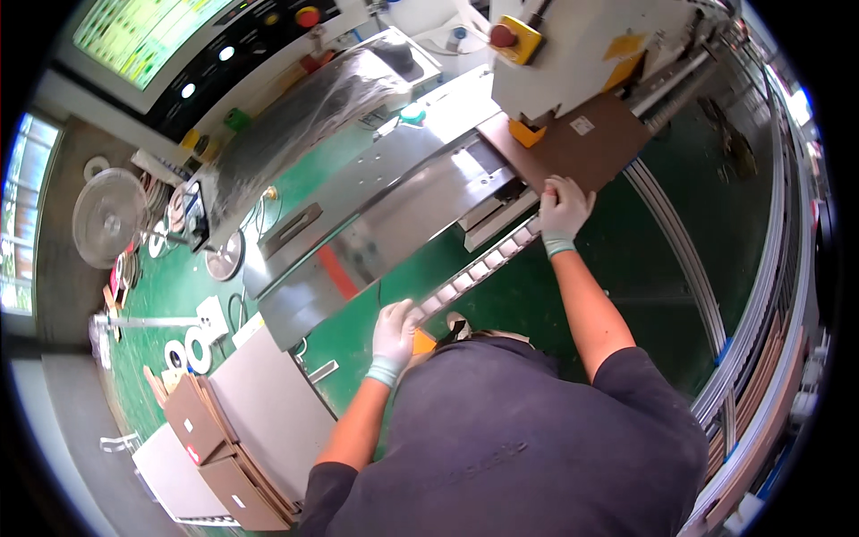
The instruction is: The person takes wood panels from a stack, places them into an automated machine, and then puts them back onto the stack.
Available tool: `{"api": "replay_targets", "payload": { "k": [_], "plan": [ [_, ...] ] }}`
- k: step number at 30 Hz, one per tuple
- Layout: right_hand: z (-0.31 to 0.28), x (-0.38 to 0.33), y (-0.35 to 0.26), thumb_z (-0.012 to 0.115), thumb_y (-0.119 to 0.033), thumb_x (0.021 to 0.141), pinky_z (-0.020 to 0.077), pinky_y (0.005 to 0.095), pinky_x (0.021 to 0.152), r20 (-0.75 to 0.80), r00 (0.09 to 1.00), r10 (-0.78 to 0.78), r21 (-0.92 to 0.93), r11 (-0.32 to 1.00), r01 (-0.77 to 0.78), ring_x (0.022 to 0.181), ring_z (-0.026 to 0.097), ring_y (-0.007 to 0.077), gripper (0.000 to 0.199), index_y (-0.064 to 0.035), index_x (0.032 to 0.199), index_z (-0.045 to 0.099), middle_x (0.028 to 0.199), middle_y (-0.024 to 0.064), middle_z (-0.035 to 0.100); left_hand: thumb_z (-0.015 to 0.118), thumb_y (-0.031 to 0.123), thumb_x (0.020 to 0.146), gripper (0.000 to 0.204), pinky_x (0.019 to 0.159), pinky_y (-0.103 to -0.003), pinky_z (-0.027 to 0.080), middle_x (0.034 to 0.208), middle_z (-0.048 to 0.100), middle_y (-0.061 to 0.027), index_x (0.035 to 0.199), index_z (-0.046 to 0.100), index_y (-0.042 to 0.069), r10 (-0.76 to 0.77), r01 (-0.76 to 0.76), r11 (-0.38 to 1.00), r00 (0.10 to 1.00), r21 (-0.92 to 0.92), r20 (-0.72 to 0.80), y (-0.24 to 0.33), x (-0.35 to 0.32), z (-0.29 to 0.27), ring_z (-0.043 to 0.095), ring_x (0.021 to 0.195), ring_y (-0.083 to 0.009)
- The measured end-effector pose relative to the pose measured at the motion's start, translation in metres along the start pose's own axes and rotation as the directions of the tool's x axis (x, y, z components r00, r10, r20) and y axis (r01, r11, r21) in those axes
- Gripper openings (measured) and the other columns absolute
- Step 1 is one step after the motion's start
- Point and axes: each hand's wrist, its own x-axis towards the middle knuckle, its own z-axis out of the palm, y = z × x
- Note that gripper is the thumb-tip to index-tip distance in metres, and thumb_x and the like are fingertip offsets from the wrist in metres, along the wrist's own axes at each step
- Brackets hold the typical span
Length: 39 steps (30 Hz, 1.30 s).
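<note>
My right hand (564,215), in a white glove, is at the near edge of a flat brown panel (613,134). Its fingers curl over that edge. The panel lies under the white machine head (568,63), and a small white label is on its top. My left hand (394,338), gloved too, closes around the near-left end of a narrow rail of white rollers (474,274). This rail slants up from my left hand toward my right one. Beyond it stretches the machine's shiny metal bed (412,210), crossed by a red stripe.
A red stop button (504,36) sits on a yellow box on the machine. Brown panels (224,447) are stacked at lower left, near a round fan (110,217). A lit screen (143,36) stands at upper left. Curved metal rails (752,295) run along the right side.
</note>
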Motion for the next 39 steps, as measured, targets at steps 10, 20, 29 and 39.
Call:
{"api": "replay_targets", "payload": {
  "k": [10,20,29,39],
  "plan": [
    [0.02,-0.005,0.045,0.06,-0.033,0.097,0.0419,0.0525,0.11,0.319,0.948,0.004,-0.222,0.973,0.071,0.122,0.061,0.0374,0.035,-0.0078,0.116,0.076,0.126,0.0186,0.07,0.056,0.034,0.107,0.047,0.111,-0.038,0.045,0.137,0.065,-0.0189,0.138,0.06,0.0,-0.264,0.343,0.819,0.937,-0.46,0.228,-0.027,-0.024,-0.043,0.061,0.127,-0.0298],
    [0.011,-0.122,-0.131,0.051,-0.048,0.102,0.0469,0.0454,0.094,0.593,0.782,-0.19,-0.003,0.971,0.237,0.087,0.067,0.031,0.046,-0.0124,0.091,0.079,0.088,0.0099,0.076,0.059,0.041,0.099,0.035,0.082,-0.039,0.053,0.103,0.073,-0.0067,0.113,0.069,0.011,-0.956,0.343,0.242,0.245,-0.907,-0.163,-0.27,-0.293,-0.162,0.068,0.094,-0.0225],
    [0.012,-0.134,-0.148,0.055,-0.048,0.1,0.0512,0.0476,0.088,0.599,0.8,-0.045,-0.118,0.983,0.144,0.097,0.067,0.0384,0.045,-0.0096,0.101,0.079,0.099,0.016,0.076,0.057,0.052,0.099,0.059,0.1,-0.043,0.048,0.141,0.061,-0.0088,0.141,0.053,0.01,-0.992,-0.183,0.126,-0.046,-0.975,-0.119,-0.39,-0.396,-0.315,0.06,0.122,-0.026],
    [-0.037,-0.208,-0.276,0.062,-0.038,0.094,0.0482,0.0448,0.094,0.691,0.641,-0.336,-0.046,0.864,0.502,0.083,0.066,0.0346,0.039,-0.0087,0.07,0.072,0.078,0.0107,0.072,0.053,0.061,0.101,0.056,0.093,-0.041,0.055,0.119,0.068,-0.0005,0.131,0.053,0.014,-0.983,-0.449,0.019,-0.172,-0.894,0.065,-0.491,-0.373,-0.368,0.066,0.108,-0.0228]
  ]
}}
